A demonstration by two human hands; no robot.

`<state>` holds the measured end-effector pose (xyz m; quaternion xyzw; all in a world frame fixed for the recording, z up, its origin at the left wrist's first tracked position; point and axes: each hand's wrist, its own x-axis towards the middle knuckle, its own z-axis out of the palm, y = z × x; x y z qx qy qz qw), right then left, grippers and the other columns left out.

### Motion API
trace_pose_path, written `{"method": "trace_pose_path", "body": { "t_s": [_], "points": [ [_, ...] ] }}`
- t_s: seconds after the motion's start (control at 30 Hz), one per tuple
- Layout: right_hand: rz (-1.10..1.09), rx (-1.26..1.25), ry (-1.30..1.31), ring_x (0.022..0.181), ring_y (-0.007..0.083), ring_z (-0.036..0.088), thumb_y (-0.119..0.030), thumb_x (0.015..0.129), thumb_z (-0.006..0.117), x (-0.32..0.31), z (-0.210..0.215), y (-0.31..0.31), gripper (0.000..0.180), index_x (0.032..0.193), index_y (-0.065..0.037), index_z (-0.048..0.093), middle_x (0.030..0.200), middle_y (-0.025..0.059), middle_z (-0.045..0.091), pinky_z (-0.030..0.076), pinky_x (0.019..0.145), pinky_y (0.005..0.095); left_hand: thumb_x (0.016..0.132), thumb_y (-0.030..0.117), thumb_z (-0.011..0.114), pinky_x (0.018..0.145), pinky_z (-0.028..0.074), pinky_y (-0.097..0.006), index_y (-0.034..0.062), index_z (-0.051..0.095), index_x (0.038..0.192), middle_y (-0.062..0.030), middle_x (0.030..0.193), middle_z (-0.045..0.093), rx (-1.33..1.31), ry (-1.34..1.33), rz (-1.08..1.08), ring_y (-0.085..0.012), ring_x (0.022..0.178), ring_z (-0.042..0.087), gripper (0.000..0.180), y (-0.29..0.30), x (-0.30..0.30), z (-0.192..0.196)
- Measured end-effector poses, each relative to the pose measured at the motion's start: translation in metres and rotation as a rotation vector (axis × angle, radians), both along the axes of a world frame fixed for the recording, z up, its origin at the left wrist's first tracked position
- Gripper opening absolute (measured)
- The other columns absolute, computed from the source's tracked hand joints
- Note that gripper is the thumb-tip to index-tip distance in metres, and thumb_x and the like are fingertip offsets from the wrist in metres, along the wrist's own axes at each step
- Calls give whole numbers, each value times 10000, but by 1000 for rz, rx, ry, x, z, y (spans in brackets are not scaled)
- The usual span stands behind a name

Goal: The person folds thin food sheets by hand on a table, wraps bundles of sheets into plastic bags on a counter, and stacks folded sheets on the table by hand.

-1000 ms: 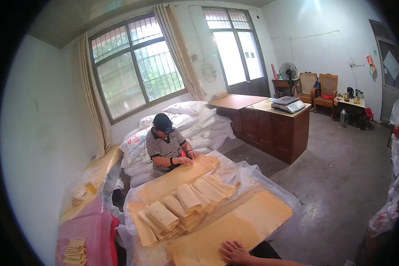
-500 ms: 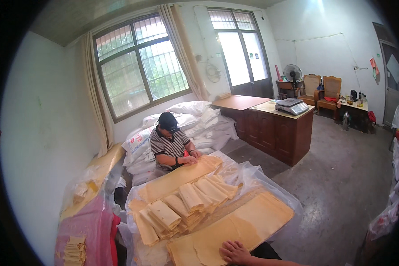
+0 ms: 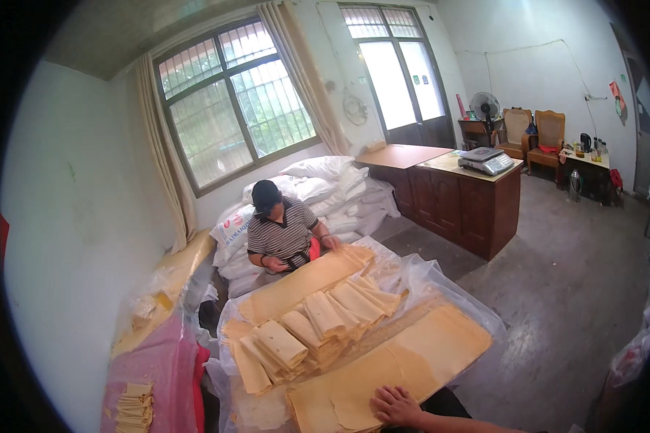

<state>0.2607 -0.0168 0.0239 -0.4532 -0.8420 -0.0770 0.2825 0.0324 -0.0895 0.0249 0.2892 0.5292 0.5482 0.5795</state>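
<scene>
At bottom centre, the right hand (image 3: 397, 408) rests, fingers loosely spread with no grip visible, on the near edge of the stacked sheets (image 3: 415, 355), whose long axis slants up rightward; left hand unseen.

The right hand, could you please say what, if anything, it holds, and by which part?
Nothing is visibly gripped: the right hand rests palm-down on the tan sheets, near their edge.

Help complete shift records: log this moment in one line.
right hand: on near sheets; left hand: out of view; co-worker: at far sheets; folded sheets: between
</scene>
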Motion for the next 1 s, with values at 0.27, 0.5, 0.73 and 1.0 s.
{"method": "trace_pose_path", "body": {
  "t_s": [0.27,0.5,0.73,1.0],
  "points": [
    [11,-7,-51,1302,277,436,-463,908,520,3,6,0,464,1286,-197,558,1366,97,499,296,1067,465,932,81,523,925,514,-391,-12,674,1028,-112,1040,654,326,435,-48,-242,1021,623,202,-7,0,-3],
    [-18,-6,-72,1311,276,432,-461,903,528,1,-5,2,451,1273,-208,568,1368,92,501,291,1074,460,893,108,557,887,539,-401,-17,677,1000,-110,1007,671,58,-17,37,-255,977,653,203,-4,6,13],
    [-20,13,-26,1289,290,451,-445,883,552,0,-11,4,436,1232,-188,598,1343,112,520,281,1081,473,899,148,586,878,556,-411,-16,655,1065,-114,1070,661,147,-49,-31,-254,1016,650,243,-3,1,-4],
    [-17,30,-10,1267,289,470,-442,871,555,-1,-7,4,437,1229,-196,606,1330,111,531,281,1075,468,918,135,590,849,572,-397,-27,612,1181,-113,1151,640,-40,-48,173,-257,1020,648,310,-3,3,-7]
  ]
}}
